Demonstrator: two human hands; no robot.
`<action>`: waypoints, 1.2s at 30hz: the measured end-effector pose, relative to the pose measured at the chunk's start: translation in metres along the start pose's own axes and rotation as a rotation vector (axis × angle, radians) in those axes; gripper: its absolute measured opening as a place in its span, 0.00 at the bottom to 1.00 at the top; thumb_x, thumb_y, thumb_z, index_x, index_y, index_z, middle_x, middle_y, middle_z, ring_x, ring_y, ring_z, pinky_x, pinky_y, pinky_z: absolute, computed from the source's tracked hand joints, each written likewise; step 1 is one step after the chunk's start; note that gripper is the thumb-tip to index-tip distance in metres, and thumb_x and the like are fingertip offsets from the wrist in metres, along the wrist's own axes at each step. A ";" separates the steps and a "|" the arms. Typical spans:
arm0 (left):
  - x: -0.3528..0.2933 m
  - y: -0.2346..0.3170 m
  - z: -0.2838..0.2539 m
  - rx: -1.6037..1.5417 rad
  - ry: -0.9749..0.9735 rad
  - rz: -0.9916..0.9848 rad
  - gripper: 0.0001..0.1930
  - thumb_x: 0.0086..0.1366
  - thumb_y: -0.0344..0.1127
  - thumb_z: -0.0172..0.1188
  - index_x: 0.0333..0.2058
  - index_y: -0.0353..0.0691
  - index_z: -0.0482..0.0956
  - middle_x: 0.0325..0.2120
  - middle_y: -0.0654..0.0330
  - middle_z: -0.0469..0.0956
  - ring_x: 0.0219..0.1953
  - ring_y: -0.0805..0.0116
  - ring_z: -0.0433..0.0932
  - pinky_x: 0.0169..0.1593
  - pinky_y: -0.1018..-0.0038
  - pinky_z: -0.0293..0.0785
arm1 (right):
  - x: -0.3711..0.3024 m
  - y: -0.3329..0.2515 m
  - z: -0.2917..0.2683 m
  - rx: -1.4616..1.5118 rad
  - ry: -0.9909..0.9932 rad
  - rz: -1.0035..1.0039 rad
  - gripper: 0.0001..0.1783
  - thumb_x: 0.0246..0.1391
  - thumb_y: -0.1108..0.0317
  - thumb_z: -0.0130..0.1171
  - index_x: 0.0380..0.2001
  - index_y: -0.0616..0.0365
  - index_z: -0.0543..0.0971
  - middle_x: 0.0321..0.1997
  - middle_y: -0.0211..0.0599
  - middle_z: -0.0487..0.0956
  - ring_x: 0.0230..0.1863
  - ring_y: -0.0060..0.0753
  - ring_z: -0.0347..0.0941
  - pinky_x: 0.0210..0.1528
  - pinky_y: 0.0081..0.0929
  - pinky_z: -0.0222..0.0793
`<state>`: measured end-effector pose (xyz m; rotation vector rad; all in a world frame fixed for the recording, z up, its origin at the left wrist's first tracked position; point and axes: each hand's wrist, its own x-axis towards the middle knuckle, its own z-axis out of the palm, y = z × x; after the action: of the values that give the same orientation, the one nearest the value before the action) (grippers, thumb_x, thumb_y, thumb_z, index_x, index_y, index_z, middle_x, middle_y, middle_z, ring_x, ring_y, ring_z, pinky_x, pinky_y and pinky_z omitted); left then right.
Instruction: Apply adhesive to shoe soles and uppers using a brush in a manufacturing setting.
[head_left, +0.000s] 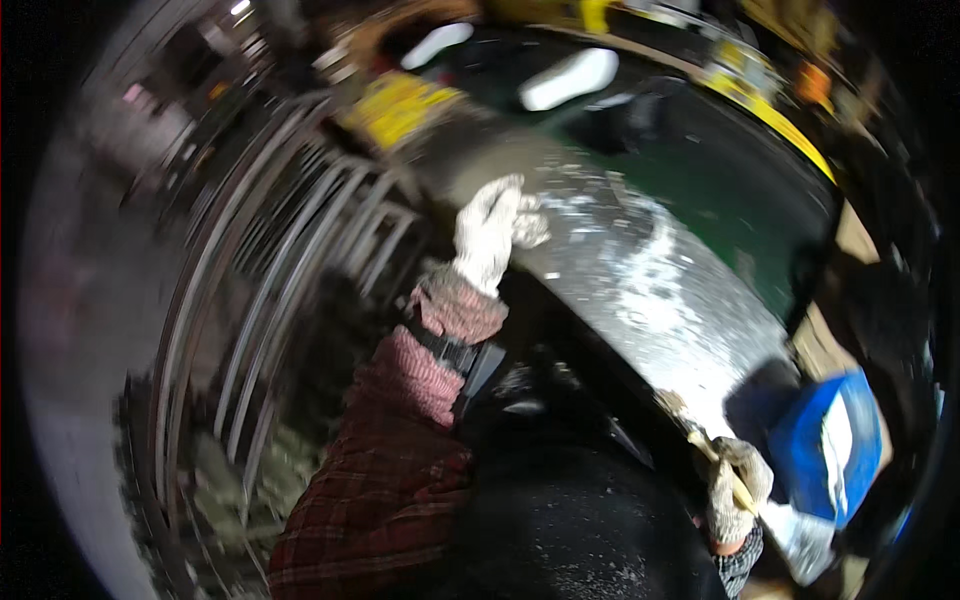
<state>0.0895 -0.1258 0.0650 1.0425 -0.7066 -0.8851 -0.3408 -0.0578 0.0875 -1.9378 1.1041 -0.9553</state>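
A: We log the left hand [490, 235] first; it wears a white knit glove, and its fingers [528, 228] curl loosely over the near edge of the grey metal surface [640, 270]; they touch it but we see nothing held in them; the picture is blurred there, so we cannot tell how firmly they press.

B: Agreed; we note the right hand [735, 490] low at the right, also gloved; its fingers [728, 515] are closed round a pale wooden handle [715, 455] that runs up and to the left out of the fist; the working end of the tool is dark and smeared, so we cannot tell its kind.

A: Outward from the left hand, we record a pink ribbed cuff [455, 310] at the wrist, a dark strap across it, then a red plaid sleeve [385, 500] running down to the lower edge.

B: The grey metal surface curves from the top centre down toward the right hand; white flecks and shavings [650, 280] lie scattered on it, thickest near its middle; beyond it sits a dark green area [720, 180] with a yellow strip [775, 120] along its far rim.

A: Just beside the right hand, to its right, we see a blue container [830, 450] with a white patch; to the left of the left arm stand bent metal bars [290, 260], well apart from both hands; a yellow object [400, 105] lies near the top, above the left hand.
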 end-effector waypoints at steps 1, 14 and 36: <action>-0.033 0.011 -0.032 0.153 0.107 0.076 0.15 0.71 0.35 0.49 0.52 0.34 0.69 0.38 0.52 0.78 0.29 0.63 0.82 0.35 0.70 0.80 | 0.003 -0.001 0.002 0.031 -0.061 0.019 0.15 0.55 0.61 0.60 0.29 0.66 0.77 0.30 0.43 0.80 0.32 0.32 0.76 0.38 0.28 0.71; -0.518 0.258 -0.404 1.600 1.716 -0.725 0.39 0.56 0.59 0.59 0.60 0.39 0.66 0.53 0.46 0.74 0.56 0.46 0.72 0.58 0.61 0.68 | 0.046 -0.069 0.113 0.139 -0.513 -0.175 0.16 0.54 0.58 0.63 0.33 0.63 0.78 0.34 0.45 0.82 0.34 0.37 0.78 0.39 0.30 0.72; -0.173 0.070 -0.007 -0.635 -0.113 -0.515 0.36 0.66 0.49 0.46 0.62 0.22 0.54 0.52 0.32 0.68 0.51 0.36 0.71 0.57 0.43 0.66 | -0.004 -0.046 -0.158 -0.169 0.960 0.154 0.14 0.59 0.60 0.59 0.32 0.61 0.81 0.22 0.22 0.74 0.23 0.13 0.62 0.25 0.17 0.55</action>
<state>0.0321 0.0450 0.1140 0.6005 -0.2036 -1.5025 -0.4591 -0.0693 0.2009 -1.4544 1.8621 -1.8233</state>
